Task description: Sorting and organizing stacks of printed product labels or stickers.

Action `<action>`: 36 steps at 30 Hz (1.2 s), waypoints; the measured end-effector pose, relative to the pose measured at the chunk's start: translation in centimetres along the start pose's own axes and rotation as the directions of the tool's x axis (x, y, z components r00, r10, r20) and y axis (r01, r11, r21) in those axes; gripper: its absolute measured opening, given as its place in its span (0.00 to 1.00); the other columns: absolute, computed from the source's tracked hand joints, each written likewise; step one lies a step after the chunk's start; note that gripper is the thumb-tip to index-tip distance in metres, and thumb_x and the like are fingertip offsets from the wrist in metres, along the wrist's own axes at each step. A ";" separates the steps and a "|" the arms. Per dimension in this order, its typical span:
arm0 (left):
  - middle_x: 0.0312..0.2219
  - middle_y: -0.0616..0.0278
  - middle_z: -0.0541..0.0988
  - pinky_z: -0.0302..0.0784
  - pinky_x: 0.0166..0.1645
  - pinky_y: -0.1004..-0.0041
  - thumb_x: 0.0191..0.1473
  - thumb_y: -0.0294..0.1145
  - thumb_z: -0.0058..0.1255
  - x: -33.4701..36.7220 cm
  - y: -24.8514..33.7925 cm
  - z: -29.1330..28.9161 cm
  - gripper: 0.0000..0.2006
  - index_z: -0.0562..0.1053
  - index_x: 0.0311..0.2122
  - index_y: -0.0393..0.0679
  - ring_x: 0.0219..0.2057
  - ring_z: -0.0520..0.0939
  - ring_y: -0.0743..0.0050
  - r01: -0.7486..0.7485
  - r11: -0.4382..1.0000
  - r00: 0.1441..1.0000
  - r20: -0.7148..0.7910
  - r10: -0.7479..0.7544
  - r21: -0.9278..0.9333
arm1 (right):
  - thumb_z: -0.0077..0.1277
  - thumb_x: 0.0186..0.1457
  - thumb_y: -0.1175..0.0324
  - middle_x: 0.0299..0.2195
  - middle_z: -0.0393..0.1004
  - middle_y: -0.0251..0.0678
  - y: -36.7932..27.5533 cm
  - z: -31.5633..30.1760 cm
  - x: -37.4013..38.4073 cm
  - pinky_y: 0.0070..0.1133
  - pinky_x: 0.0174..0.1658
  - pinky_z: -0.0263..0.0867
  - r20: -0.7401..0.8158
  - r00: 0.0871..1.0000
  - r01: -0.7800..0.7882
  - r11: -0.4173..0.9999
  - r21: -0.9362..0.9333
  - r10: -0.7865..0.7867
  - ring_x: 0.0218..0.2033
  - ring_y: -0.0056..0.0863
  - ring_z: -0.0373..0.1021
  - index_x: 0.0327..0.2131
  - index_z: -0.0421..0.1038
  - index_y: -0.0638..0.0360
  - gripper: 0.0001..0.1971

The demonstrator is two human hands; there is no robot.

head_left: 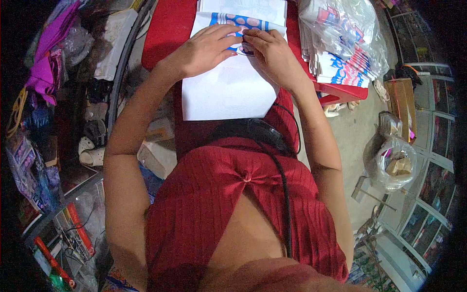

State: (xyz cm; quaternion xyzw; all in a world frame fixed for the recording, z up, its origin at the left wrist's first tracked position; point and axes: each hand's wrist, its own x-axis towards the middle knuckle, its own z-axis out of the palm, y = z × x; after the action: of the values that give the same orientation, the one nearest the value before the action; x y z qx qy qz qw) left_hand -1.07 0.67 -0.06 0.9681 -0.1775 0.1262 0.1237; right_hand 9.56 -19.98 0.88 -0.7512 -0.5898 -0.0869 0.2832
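Dark red ribbed clothing (204, 190) fills the near middle, with a thin black cord (286, 214) running down its right side. Beyond it lies a white paper sheet (219, 95), its far part bearing a blue band of print with pinkish round shapes, partly hidden by the fingers. Similar print in blue and red marks a stack of white paper (340, 68) on the right, under crinkled clear plastic (372, 29).

Both hands rest on the printed far part of the sheet. Fingers of the left hand (209, 51) stretch across it from the left, slightly spread; those of the right hand (275, 53) bend inward, their tips near the left ones. Whether the right fingers pinch the paper cannot be told. The plain white part of the sheet extends nearer than both hands.

Sheet and stack sit on a red plastic desk (165, 29). To the right, on the grey floor (335, 126), are a cardboard box (401, 100) and a clear bag (406, 175), with white-framed panes (434, 185) farther right. Purple material (44, 78) and a pale shoe (93, 156) lie among clutter at left.
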 end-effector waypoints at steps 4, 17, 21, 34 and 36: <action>0.68 0.55 0.54 0.43 0.72 0.56 0.63 0.41 0.47 -0.1 -0.4 0.1 0.23 0.65 0.61 0.46 0.69 0.53 0.57 0.064 0.996 0.996 0.066 -0.067 0.057 | 0.57 0.48 0.69 0.50 0.74 0.41 0.5 0.8 0.3 0.35 0.47 0.68 -0.009 0.998 -0.061 0.972 -0.225 0.060 0.41 0.43 0.70 0.47 0.75 0.63 0.21; 0.70 0.55 0.44 0.36 0.72 0.51 0.60 0.60 0.46 -0.4 -2.9 0.0 0.43 0.48 0.70 0.45 0.71 0.41 0.58 0.147 0.974 0.967 0.182 -0.179 0.175 | 0.41 0.66 0.56 0.64 0.58 0.50 1.5 2.4 0.6 0.41 0.68 0.47 0.082 0.983 -0.144 0.963 -0.227 0.166 0.68 0.42 0.51 0.64 0.54 0.61 0.29; 0.70 0.53 0.42 0.38 0.71 0.48 0.54 0.64 0.52 -0.6 -3.1 -0.6 0.47 0.48 0.70 0.50 0.71 0.40 0.49 0.197 0.969 0.963 0.158 -0.220 0.152 | 0.33 0.66 0.46 0.65 0.56 0.50 2.3 1.0 -0.3 0.44 0.67 0.47 0.122 0.970 -0.164 0.936 -0.312 0.211 0.68 0.42 0.52 0.64 0.55 0.63 0.34; 0.70 0.42 0.36 0.30 0.71 0.47 0.48 0.78 0.43 0.4 -2.3 -3.3 0.54 0.43 0.71 0.55 0.70 0.31 0.39 0.342 0.931 0.820 0.443 -0.362 0.127 | 0.47 0.56 0.46 0.68 0.49 0.45 -3.1 -4.6 -8.4 0.50 0.68 0.32 0.159 0.979 -0.082 0.965 -0.250 0.125 0.70 0.51 0.41 0.65 0.59 0.44 0.34; 0.70 0.42 0.36 0.29 0.71 0.47 0.48 0.78 0.43 0.6 -2.2 -3.4 0.53 0.43 0.71 0.57 0.70 0.30 0.39 0.337 0.932 0.816 0.451 -0.361 0.136 | 0.49 0.50 0.38 0.71 0.43 0.40 -4.9 -4.7 -10.2 0.53 0.68 0.25 0.270 0.953 -0.079 0.976 -0.205 0.134 0.72 0.48 0.35 0.65 0.58 0.31 0.38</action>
State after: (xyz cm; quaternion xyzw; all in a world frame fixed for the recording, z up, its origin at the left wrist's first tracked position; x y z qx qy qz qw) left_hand -0.35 3.39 2.88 0.9883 -0.0184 -0.1322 0.0742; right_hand 3.00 -30.34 1.58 -0.8105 -0.5716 -0.0201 0.1265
